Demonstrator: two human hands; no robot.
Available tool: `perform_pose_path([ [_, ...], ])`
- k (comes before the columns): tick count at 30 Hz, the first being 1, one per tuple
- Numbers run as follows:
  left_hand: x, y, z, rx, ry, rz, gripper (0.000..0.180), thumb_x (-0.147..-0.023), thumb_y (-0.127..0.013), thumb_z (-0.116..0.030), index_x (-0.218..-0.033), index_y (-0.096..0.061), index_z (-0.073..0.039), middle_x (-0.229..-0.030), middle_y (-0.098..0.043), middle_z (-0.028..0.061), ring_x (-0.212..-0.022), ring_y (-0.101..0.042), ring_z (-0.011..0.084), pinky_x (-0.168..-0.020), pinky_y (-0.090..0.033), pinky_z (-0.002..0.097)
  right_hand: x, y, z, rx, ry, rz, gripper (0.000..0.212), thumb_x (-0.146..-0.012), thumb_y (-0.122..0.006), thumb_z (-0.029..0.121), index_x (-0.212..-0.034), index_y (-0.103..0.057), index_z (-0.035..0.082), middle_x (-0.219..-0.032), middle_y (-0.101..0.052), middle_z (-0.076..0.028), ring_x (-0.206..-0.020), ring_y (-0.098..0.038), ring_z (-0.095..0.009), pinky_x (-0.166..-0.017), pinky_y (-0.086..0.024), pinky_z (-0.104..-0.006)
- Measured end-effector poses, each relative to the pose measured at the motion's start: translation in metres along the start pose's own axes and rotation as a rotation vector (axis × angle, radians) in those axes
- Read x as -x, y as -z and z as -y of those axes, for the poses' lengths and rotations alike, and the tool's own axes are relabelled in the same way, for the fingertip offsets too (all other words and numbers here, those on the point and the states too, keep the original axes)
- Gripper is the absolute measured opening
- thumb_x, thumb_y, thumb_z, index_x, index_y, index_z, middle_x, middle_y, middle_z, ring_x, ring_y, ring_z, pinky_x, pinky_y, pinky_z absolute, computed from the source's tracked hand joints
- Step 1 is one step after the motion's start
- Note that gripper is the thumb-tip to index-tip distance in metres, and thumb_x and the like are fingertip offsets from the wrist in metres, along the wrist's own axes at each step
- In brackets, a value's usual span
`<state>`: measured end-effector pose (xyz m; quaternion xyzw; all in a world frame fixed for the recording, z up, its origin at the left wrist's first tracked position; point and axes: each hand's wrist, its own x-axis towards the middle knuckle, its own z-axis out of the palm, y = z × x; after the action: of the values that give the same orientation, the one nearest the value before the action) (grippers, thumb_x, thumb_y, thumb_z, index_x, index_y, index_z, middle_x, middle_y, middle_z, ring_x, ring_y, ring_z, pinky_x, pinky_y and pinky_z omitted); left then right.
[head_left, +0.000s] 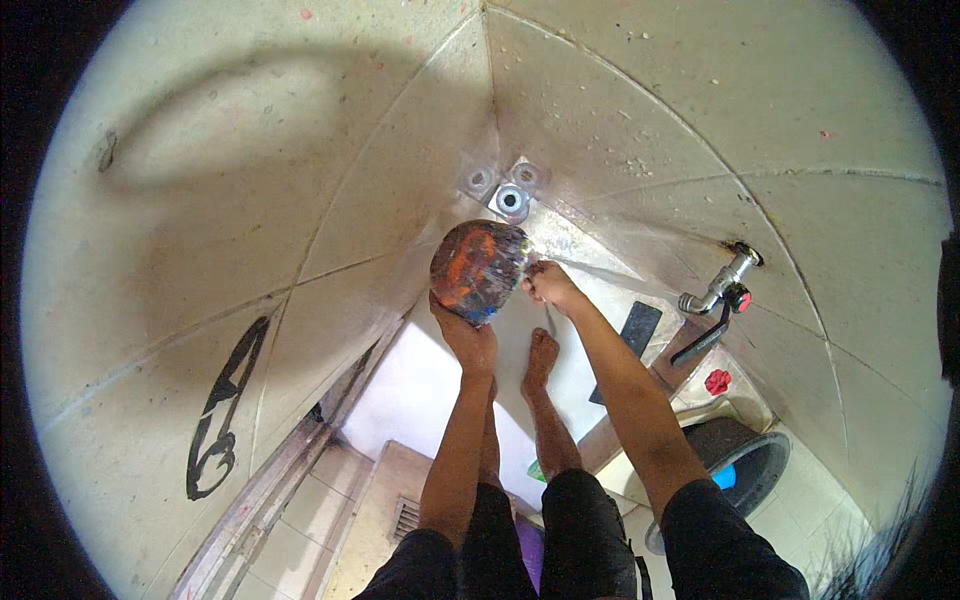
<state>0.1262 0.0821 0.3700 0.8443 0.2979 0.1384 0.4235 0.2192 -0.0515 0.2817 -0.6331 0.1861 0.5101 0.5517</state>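
A round dark object (pixel 478 268), smeared with orange, white and blue paint-like stains, is held up in front of me; I cannot tell whether it is a pot, a bucket or a lid. My left hand (pixel 466 338) grips its lower edge from below. Close to its right edge is my right hand (pixel 550 284), with its fingers curled closed. Whatever those fingers hold is too small or hidden to make out. Just beyond the round object, a silver fitting with a round hole (pixel 510 201) sits in the corner.
A wall tap (pixel 722 282) with a red-centred handle juts out on the right. Below it lie a dark flat strip (pixel 630 345), a red flower-shaped thing (pixel 717 382) and a dark tub (pixel 768 470) with something blue inside. A floor drain (pixel 404 518) is at lower left.
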Motion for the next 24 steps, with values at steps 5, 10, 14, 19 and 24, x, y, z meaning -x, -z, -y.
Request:
perform_pose_path([
  [5,0.006,0.006,-0.004,-0.003,-0.015,-0.018,0.060,-0.067,-0.050,0.005,-0.123,-0.027,0.008,-0.119,-0.039,0.0303,-0.113,-0.038,0.0426,-0.098,-0.028,0.0439,0.017,-0.037,0.026,-0.728,-0.025,0.034,0.014,-0.085,-0.047,0.022,-0.083,-0.054,0.010,-0.058,-0.043,0.003,-0.043,-0.033,-0.008,-0.040,-0.028,-0.0229],
  [10,0.008,0.005,0.017,-0.043,0.269,0.203,0.044,-0.075,-0.050,-0.001,-0.116,-0.034,0.008,-0.099,-0.053,0.0277,-0.096,-0.050,0.0437,-0.087,-0.039,0.0424,0.008,-0.039,0.011,-0.379,0.110,-0.074,0.018,-0.081,-0.060,0.028,-0.082,-0.060,0.011,-0.055,-0.043,0.004,-0.041,-0.031,-0.006,-0.037,-0.026,-0.0235],
  [14,-0.007,0.012,0.068,0.256,0.443,0.373,0.040,-0.081,-0.053,-0.011,-0.114,-0.038,0.004,-0.100,-0.055,0.0209,-0.087,-0.058,0.0313,-0.073,-0.049,0.0347,0.005,-0.042,0.007,-0.235,0.204,-0.200,0.026,-0.077,-0.067,0.033,-0.074,-0.058,0.009,-0.048,-0.042,0.005,-0.038,-0.032,-0.006,-0.036,-0.024,-0.0235],
  [19,-0.003,0.002,0.025,0.596,0.556,0.437,0.043,-0.081,-0.056,-0.008,-0.117,-0.036,0.004,-0.107,-0.054,0.0166,-0.089,-0.059,0.0257,-0.074,-0.052,0.0357,-0.003,-0.023,-0.002,-0.255,0.183,-0.189,0.024,-0.082,-0.062,0.028,-0.069,-0.054,0.010,-0.047,-0.041,0.004,-0.036,-0.031,-0.007,-0.036,-0.024,-0.0235],
  [24,0.001,-0.027,0.027,0.935,0.593,0.416,0.046,-0.082,-0.054,-0.006,-0.123,-0.034,-0.001,-0.118,-0.047,0.0139,-0.105,-0.052,0.0267,-0.087,-0.047,0.0405,0.010,-0.026,0.000,-0.406,0.146,-0.042,0.024,-0.084,-0.059,0.028,-0.069,-0.049,0.012,-0.045,-0.038,0.003,-0.035,-0.028,-0.008,-0.036,-0.025,-0.0239],
])
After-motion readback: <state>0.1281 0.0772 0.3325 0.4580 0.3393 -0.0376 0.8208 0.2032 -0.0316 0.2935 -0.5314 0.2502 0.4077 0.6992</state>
